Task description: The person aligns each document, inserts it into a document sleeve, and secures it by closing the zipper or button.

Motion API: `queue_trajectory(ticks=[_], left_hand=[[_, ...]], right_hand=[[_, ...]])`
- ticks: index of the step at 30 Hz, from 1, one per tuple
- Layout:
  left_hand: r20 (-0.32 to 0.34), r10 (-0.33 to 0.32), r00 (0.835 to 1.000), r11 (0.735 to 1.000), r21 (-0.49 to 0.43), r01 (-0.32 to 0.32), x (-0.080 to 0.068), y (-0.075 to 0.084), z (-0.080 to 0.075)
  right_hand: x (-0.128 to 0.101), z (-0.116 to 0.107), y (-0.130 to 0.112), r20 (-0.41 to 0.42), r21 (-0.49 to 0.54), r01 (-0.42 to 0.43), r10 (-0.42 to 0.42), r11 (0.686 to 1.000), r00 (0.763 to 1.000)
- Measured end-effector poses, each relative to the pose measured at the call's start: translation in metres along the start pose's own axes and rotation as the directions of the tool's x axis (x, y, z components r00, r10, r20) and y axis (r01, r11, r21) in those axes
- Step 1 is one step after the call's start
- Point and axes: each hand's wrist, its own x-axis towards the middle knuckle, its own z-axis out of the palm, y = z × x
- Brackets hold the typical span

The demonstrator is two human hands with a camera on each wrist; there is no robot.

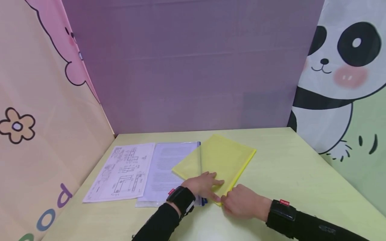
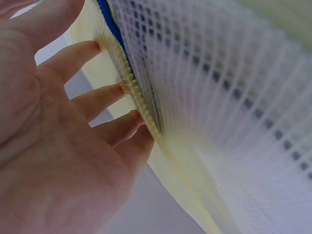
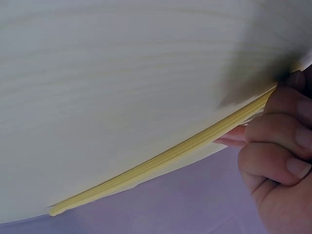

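A translucent yellow folder (image 1: pixel 224 157) lies turned at an angle on the table, a brighter yellow strip along its right edge. My left hand (image 1: pixel 203 185) rests on its lower part, fingers spread. In the left wrist view the fingertips of that hand (image 2: pixel 92 107) touch the folder near a fine mesh surface. At the folder's bottom corner, my right hand (image 1: pixel 241 202) pinches the end of the edge with curled fingers. The yellow edge strip (image 3: pixel 161 158) runs into that hand (image 3: pixel 280 146) in the right wrist view; the fingertips' exact hold is partly hidden.
Left of the folder, and partly under it, lies a clear pouch (image 1: pixel 164 170) with a printed sheet and a blue edge. A paper with technical drawings (image 1: pixel 123 170) overlaps its left side. A purple panel (image 1: pixel 196 67) stands behind the table (image 1: pixel 289 167).
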Motion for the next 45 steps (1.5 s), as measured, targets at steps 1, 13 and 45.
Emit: queue_trajectory(ticks=[1, 13, 45], left_hand=[[0.0, 0.005, 1.0, 1.0, 0.01, -0.005, 0.0, 0.0, 0.0], [-0.005, 0.003, 1.0, 0.999, 0.035, -0.003, -0.001, 0.001, -0.003], [0.013, -0.022, 1.0, 0.998, 0.056, 0.021, -0.002, 0.005, -0.003]], right_hand=[[0.0, 0.0, 0.001, 0.004, -0.003, -0.008, 0.008, 1.0, 1.0], [-0.002, 0.001, 0.01, -0.035, 0.051, -0.051, 0.053, 0.997, 0.998], [-0.006, 0.008, 0.029, -0.044, 0.03, -0.137, 0.138, 0.99, 0.989]])
